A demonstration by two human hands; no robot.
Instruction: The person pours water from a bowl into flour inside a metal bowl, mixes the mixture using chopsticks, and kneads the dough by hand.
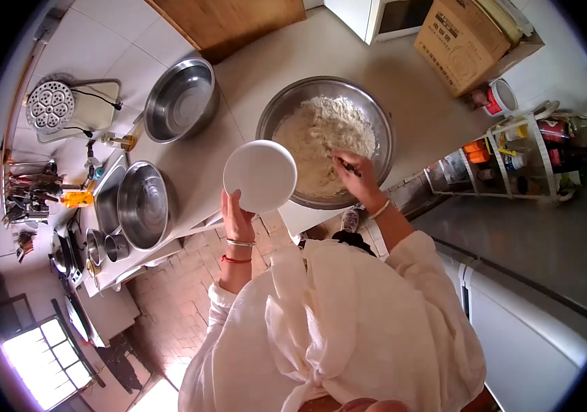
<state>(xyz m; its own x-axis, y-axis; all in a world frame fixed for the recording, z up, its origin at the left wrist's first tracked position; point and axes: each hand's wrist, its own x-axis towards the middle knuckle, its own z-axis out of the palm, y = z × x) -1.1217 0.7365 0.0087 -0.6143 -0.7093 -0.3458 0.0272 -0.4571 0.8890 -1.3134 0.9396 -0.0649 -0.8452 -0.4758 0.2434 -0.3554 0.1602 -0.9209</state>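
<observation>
My left hand [236, 216] is closed on the rim of a white bowl [260, 175], thumb on the near edge. The bowl overlaps the left side of a large steel basin [387, 130]. Pale flour [340, 127] fills much of the basin, dry and heaped at the back right, wetter and smoother at the left. Over the basin's right front, my right hand [359, 175] is closed around a thin dark stick-like utensil [352, 169]. Its lower end is hidden by the hand and flour, so I cannot tell its exact kind.
Two steel basins, a rear one [182, 99] and a nearer one [144, 206], stand left on the counter [245, 82]. A cardboard box [459, 44] sits at the back right. A white rack [506, 154] with bottles is on the right. Utensils [31, 189] hang along the left wall.
</observation>
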